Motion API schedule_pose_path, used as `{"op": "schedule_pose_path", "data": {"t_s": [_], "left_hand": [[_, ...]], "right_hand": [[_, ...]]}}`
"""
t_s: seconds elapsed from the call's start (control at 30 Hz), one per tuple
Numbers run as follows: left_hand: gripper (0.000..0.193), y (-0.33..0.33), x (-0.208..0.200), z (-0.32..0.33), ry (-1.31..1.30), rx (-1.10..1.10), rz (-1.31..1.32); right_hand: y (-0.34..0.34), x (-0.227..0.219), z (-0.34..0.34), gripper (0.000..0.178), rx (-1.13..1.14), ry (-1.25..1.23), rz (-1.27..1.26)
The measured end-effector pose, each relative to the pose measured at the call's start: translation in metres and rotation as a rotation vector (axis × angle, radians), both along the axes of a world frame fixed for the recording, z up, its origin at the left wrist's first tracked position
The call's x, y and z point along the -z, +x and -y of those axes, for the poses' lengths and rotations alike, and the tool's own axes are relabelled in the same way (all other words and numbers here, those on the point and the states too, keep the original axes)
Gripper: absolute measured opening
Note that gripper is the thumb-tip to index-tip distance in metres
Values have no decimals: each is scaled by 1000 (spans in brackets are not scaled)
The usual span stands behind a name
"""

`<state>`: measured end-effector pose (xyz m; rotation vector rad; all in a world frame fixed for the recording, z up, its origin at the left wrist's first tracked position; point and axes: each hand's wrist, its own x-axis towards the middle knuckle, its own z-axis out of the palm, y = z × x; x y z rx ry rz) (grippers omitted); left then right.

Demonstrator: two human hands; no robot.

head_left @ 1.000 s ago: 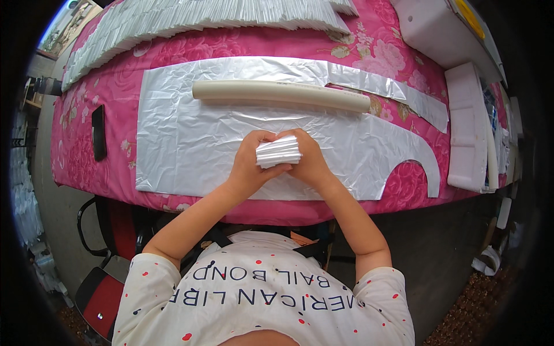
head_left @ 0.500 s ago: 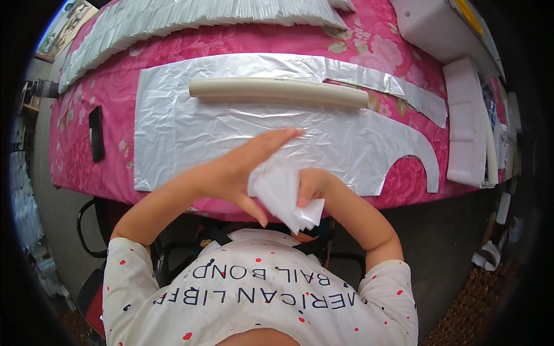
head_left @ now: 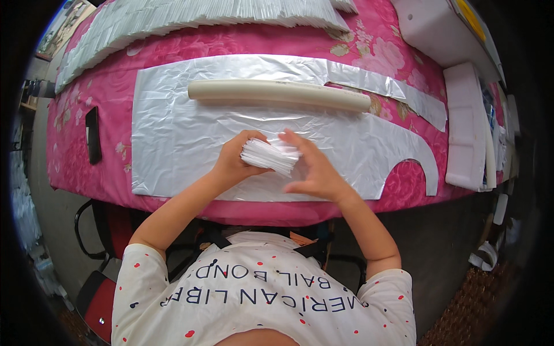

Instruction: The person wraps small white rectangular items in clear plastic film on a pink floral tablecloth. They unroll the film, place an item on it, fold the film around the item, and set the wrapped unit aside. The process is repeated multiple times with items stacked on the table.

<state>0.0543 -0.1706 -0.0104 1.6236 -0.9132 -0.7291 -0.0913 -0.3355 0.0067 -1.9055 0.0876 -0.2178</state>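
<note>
My left hand [head_left: 235,157] is wrapped round a thick bundle of folded white plastic sheets [head_left: 269,157], its layered edges turned to the right. Just right of the bundle, my right hand [head_left: 318,167] has thumb and fingers spread, slightly blurred; whether a fingertip touches the bundle I cannot tell. Both hands hover over a wide, shiny white plastic bag [head_left: 184,144] lying flat, with a rounded cut-out between two handle strips at its right end. Across the bag's far part rests a long beige tube [head_left: 277,93].
A pink floral cloth [head_left: 242,46] covers the table. Long rows of stacked white folded sheets [head_left: 202,12] line its far side. A dark phone [head_left: 93,136] lies at the left. White foam boxes [head_left: 463,127] stand at the right edge. A red chair [head_left: 95,305] is at lower left.
The bundle has passed from my right hand to my left and moved forward over the bag. My right hand has opened. The tube and bag stay in place.
</note>
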Motion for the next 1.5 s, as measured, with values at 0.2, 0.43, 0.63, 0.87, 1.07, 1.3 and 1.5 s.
{"op": "schedule_pose_path", "data": {"t_s": [0.2,0.43,0.63,0.87,1.07,1.3,1.5], "left_hand": [[80,2,4,1,62,77,191],[104,16,-23,13,-58,106,456],[101,32,-40,24,-117,36,445],[92,28,-40,21,-98,66,449],[79,39,-33,10,-75,9,442],[72,46,-31,6,-86,-3,423],[71,49,-30,4,-96,-23,406]], "right_hand": [[7,14,-29,51,219,-372,171],[4,-5,2,33,336,-210,234],[69,-32,155,23,830,-776,383],[147,8,270,29,952,-987,-16],[165,12,240,51,692,-916,-160],[156,2,232,77,556,-778,-50],[166,-4,267,84,462,-713,-120]]}}
